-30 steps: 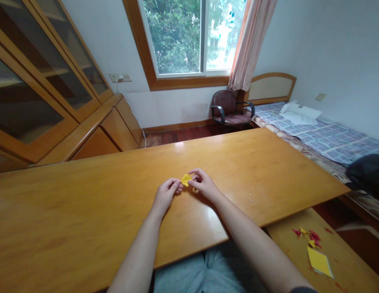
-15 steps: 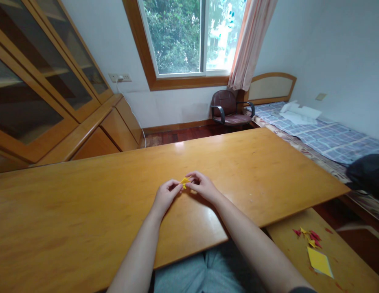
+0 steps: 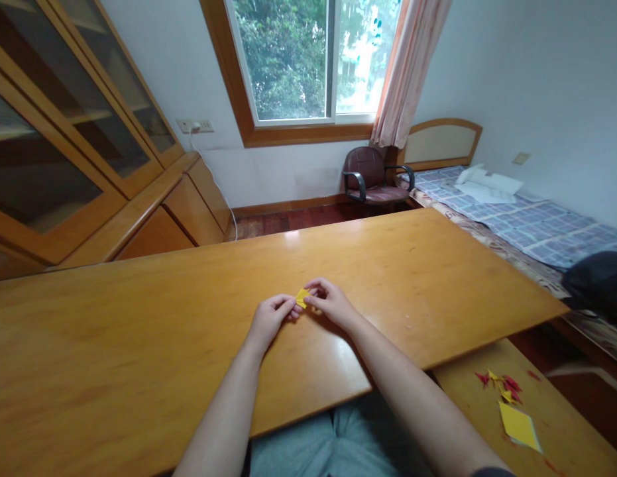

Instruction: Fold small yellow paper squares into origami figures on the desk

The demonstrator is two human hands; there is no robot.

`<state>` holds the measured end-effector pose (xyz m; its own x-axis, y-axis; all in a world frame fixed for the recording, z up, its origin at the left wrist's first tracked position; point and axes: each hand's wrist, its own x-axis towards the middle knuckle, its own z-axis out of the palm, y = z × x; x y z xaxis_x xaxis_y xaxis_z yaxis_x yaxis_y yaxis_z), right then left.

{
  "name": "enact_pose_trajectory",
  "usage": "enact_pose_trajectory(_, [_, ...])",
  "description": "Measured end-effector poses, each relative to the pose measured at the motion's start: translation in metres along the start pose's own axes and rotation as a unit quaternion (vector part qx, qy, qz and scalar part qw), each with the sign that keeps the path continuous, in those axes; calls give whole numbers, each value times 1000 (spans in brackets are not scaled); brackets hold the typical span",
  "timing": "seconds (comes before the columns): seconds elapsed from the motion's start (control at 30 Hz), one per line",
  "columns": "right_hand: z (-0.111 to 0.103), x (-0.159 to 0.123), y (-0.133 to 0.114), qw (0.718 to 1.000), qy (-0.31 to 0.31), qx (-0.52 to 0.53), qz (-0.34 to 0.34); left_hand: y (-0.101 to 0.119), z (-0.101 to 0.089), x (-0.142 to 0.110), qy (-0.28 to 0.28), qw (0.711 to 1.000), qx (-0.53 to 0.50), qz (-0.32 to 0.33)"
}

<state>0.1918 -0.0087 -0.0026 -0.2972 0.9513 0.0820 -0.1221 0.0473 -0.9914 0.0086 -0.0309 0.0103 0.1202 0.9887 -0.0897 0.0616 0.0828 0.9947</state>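
Observation:
A small folded piece of yellow paper [image 3: 302,297] is pinched between both my hands, just above the middle of the wooden table [image 3: 139,331]. My left hand [image 3: 269,319] grips its left side with curled fingers. My right hand [image 3: 329,302] pinches its right side with thumb and fingertips. Most of the paper is hidden by my fingers.
A lower wooden side table [image 3: 561,424] at the right holds a flat yellow paper sheet [image 3: 519,426] and several small red and yellow folded pieces [image 3: 503,387]. Glass-door cabinets [image 3: 64,146] stand at the left. A maroon office chair [image 3: 375,175] and a bed [image 3: 527,225] lie beyond the table.
The yellow paper has been folded smaller, and my fingertips have drawn closer together around it. Both hands stay at the same spot on the table.

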Motion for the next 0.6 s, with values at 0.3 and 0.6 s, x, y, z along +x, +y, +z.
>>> enact_pose_trajectory(0.3, [-1, 2, 5, 1000, -2, 13, -3, -12, -4, 3, -1, 999, 36, 36])
enact_pose_trajectory(0.6, [1, 0, 5, 998, -23, -38, -41, -17, -4, 5, 8, 996, 63, 56])
